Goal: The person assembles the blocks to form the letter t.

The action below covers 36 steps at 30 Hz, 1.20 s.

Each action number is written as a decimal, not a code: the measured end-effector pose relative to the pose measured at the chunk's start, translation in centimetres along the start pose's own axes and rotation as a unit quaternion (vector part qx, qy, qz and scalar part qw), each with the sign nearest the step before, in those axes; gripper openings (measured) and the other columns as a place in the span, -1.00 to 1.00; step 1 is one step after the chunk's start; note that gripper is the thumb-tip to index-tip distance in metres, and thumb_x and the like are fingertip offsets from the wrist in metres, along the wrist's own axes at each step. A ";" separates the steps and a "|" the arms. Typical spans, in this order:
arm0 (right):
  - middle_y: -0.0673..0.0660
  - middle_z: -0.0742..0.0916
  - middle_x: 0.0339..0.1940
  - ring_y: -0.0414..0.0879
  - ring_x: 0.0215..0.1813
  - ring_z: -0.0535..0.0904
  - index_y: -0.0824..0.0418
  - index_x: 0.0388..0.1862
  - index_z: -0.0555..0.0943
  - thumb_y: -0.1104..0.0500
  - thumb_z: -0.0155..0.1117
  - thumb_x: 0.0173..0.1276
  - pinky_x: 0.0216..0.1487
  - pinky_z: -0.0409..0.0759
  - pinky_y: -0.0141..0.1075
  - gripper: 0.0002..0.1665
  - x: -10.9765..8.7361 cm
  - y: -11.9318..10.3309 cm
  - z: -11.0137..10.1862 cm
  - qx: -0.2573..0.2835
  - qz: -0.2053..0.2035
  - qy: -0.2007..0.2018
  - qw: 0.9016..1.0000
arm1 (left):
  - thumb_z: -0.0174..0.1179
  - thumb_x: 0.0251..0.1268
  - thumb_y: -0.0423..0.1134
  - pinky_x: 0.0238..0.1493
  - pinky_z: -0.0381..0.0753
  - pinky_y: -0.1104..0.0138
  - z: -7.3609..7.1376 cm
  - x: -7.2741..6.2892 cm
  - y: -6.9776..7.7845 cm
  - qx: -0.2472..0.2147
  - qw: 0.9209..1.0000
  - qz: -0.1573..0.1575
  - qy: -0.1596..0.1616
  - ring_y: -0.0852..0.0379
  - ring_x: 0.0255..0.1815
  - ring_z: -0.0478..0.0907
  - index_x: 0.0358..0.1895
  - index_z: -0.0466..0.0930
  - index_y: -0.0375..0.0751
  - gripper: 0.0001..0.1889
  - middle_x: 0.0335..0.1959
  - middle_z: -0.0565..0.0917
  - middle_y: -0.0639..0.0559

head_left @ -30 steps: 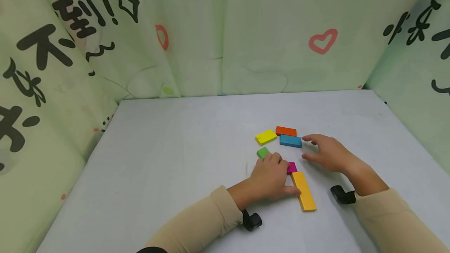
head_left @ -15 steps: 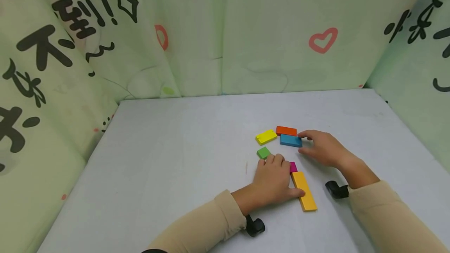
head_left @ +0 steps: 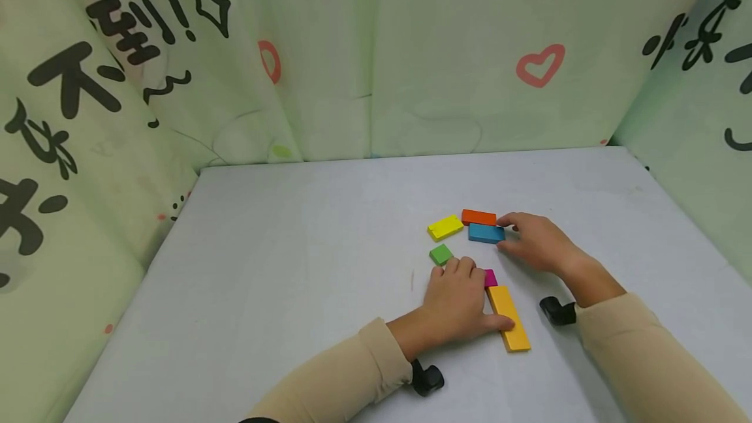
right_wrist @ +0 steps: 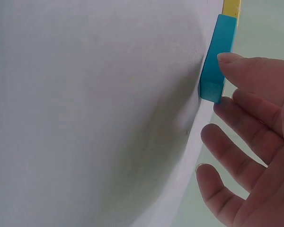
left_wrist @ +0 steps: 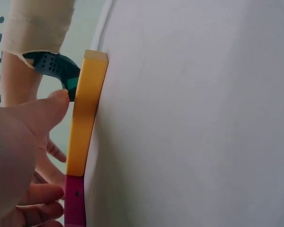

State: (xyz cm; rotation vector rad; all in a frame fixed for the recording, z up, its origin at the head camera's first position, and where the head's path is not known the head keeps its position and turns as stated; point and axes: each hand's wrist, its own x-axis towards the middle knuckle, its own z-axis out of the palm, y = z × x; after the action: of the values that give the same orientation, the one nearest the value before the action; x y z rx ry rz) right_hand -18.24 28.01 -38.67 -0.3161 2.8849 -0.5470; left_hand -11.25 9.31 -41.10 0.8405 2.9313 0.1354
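Observation:
My right hand (head_left: 540, 242) is at the right end of a blue block (head_left: 485, 233), thumb on its near side and index finger at its far side. The right wrist view shows the thumb tip overlapping this blue block (right_wrist: 218, 45). A red-orange block (head_left: 478, 217) lies along its far side. My left hand (head_left: 452, 302) rests low over the table, its thumb reaching onto a long yellow-orange block (head_left: 508, 318). Its fingers lie beside a magenta block (head_left: 490, 278), partly hidden behind the hand. A small green block (head_left: 440, 254) sits just beyond the left fingertips.
A yellow block (head_left: 445, 228) lies left of the red-orange and blue pair. All the blocks lie on a white-covered table (head_left: 305, 253). A pale green printed curtain (head_left: 440, 57) encloses its back and sides.
My right hand has moved left and slightly away from me, bringing thumb and index finger to the blue block's end. My left hand has shifted slightly right, its thumb further across the yellow-orange block.

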 end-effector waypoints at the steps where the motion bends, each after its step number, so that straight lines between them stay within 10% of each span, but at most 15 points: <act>1: 0.47 0.58 0.17 0.36 0.14 0.50 0.48 0.25 0.48 0.19 0.32 0.38 0.19 0.42 0.25 -0.44 0.1 0.1 0.1 -0.001 0.001 0.000 1.000 | 0.08 -0.02 0.64 -0.01 0.38 0.26 0.1 0.0 0.0 -0.002 1.000 -0.002 0.001 0.19 0.08 0.33 0.14 0.56 -0.02 -0.12 0.09 0.47 0.14; 16: 0.45 0.63 0.08 0.34 0.10 0.51 0.48 0.20 0.52 0.22 0.32 0.37 0.19 0.42 0.25 -0.50 0.4 0.2 0.2 -0.007 0.004 0.006 1.000 | 0.10 -0.10 0.67 -0.02 0.37 0.28 0.2 0.0 0.4 0.009 1.000 -0.016 0.004 0.20 0.06 0.31 0.13 0.52 0.00 -0.09 0.05 0.45 0.16; 27: 0.44 0.63 0.09 0.35 0.10 0.51 0.46 0.19 0.53 0.21 0.33 0.37 0.18 0.42 0.27 -0.51 0.2 0.5 0.5 -0.006 -0.002 0.009 1.000 | 0.29 0.11 0.41 0.05 0.26 0.21 0.0 -0.2 -0.8 -0.156 0.987 0.037 0.012 0.32 0.19 0.38 0.21 0.59 0.17 -0.35 0.13 0.56 0.35; 36: 0.44 0.64 0.07 0.34 0.08 0.52 0.46 0.17 0.55 0.21 0.33 0.37 0.18 0.43 0.26 -0.52 0.3 0.5 0.4 -0.008 -0.003 0.011 1.000 | 0.34 0.10 0.37 0.00 0.24 0.26 0.2 -0.4 -1.1 -0.147 0.988 0.046 0.025 0.32 0.16 0.40 0.20 0.62 0.21 -0.38 0.10 0.59 0.41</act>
State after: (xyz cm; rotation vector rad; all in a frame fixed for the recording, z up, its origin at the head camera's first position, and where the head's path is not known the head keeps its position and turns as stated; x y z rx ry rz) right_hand -18.50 28.28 -39.29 -0.3224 2.9117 -0.5305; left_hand -11.43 8.18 -41.36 0.9340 2.8166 0.5888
